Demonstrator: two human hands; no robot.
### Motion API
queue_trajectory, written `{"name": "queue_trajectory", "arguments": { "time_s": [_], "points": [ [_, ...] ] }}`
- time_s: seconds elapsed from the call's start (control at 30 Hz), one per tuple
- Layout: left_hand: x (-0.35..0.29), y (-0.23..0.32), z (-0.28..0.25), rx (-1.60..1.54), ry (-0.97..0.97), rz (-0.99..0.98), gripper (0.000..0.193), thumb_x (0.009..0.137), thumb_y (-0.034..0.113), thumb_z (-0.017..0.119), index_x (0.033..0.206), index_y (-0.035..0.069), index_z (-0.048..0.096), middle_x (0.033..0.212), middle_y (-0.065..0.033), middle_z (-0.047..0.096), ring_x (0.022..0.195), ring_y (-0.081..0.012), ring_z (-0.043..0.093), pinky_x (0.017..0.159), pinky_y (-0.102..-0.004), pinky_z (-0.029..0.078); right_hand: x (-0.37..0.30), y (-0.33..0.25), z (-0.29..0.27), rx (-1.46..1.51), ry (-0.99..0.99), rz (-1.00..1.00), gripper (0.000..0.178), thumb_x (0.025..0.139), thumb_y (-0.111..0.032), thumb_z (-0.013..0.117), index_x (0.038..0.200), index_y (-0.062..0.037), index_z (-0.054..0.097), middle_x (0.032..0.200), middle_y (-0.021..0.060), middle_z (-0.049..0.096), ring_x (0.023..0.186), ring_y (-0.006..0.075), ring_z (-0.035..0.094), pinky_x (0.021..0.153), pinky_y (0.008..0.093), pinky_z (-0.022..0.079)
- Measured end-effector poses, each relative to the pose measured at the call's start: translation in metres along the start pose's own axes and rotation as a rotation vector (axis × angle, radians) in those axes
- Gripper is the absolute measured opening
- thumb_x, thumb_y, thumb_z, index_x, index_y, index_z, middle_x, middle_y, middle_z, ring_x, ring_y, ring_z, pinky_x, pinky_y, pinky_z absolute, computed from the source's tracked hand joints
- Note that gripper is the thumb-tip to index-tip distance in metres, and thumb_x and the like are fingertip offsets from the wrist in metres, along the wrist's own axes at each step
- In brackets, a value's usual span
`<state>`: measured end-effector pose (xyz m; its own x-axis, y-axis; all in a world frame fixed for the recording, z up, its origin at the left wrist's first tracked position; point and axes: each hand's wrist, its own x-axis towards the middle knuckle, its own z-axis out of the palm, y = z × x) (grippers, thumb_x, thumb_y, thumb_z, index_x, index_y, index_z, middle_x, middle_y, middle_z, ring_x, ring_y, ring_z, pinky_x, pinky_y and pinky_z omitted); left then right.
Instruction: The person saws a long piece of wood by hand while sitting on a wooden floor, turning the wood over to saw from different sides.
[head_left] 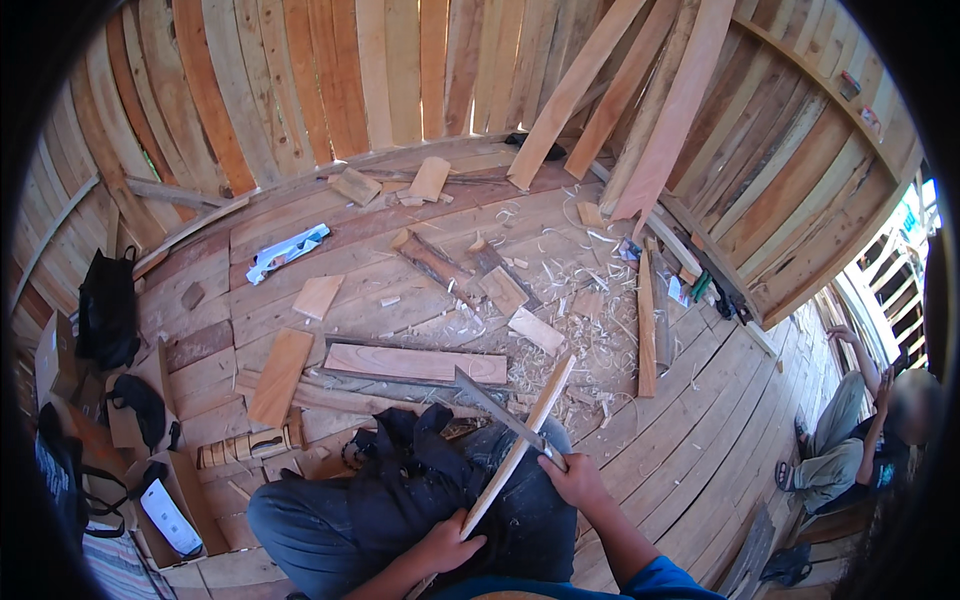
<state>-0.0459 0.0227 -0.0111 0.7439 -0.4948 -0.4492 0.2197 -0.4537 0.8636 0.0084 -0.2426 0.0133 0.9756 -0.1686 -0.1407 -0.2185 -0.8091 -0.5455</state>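
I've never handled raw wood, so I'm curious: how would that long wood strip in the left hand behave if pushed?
The wood strip is probably stiff, as it shows no obvious sag beyond the left hand. It is likely light for its length, being so narrow. Its flat-looking side suggests it would slide rather than roll.

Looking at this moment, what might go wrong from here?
The blade in the right hand crosses the wooden strip above the lap, so a slip might cut the right trouser leg.
The left hand grips the same strip's lower part; a stroke running that way could reach its fingers.
The loose dark cloth beside the blade might snag.
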Motion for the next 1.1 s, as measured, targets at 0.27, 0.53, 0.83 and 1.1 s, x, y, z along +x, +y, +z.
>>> {"name": "queue_trajectory", "arguments": {
  "time_s": [0.27, 0.53, 0.83, 1.1],
  "points": [
    [0.0000, 0.0024, -0.0006, -0.006, -0.013, -0.015, 0.048, 0.081, 0.032, 0.067, 0.109, -0.004, 0.050, 0.092, -0.0294, 0.063, 0.088, -0.0422, 0.064, 0.078, -0.0430, 0.050, -0.0005, 0.0026, 0.0028, 0.023, 0.004, -0.002, 0.054, 0.082, -0.044, 0.067, 0.058, 0.0043, 0.056, 0.055, 0.0251, 0.051, 0.054, 0.0418, 0.056, 0.051, 0.0456, 0.043],
    [-0.0011, 0.0076, -0.0036, -0.001, -0.023, -0.030, 0.049, 0.081, 0.032, 0.068, 0.109, -0.004, 0.050, 0.093, -0.0295, 0.063, 0.089, -0.0425, 0.064, 0.078, -0.0431, 0.050, 0.0000, -0.0004, -0.0003, 0.037, 0.004, -0.001, 0.054, 0.083, -0.043, 0.067, 0.059, 0.0044, 0.057, 0.054, 0.0246, 0.051, 0.052, 0.0406, 0.055, 0.050, 0.0451, 0.042],
    [-0.0001, 0.0026, -0.0011, 0.002, -0.013, -0.009, 0.050, 0.081, 0.032, 0.068, 0.110, -0.005, 0.050, 0.093, -0.0300, 0.063, 0.089, -0.0430, 0.064, 0.078, -0.0435, 0.050, 0.0012, -0.0022, -0.0031, 0.011, -0.070, 0.069, 0.056, 0.081, -0.047, 0.067, 0.064, 0.0058, 0.060, 0.062, 0.0276, 0.057, 0.063, 0.0441, 0.060, 0.057, 0.0474, 0.047],
    [-0.0001, 0.0045, -0.0026, 0.004, -0.025, -0.021, 0.051, 0.081, 0.032, 0.068, 0.110, -0.005, 0.050, 0.092, -0.0302, 0.063, 0.088, -0.0430, 0.064, 0.078, -0.0434, 0.051, 0.0008, -0.0017, -0.0021, 0.005, -0.056, 0.065, 0.056, 0.081, -0.046, 0.068, 0.063, 0.0054, 0.059, 0.061, 0.0274, 0.056, 0.062, 0.0442, 0.060, 0.056, 0.0479, 0.047]
  ]
}}
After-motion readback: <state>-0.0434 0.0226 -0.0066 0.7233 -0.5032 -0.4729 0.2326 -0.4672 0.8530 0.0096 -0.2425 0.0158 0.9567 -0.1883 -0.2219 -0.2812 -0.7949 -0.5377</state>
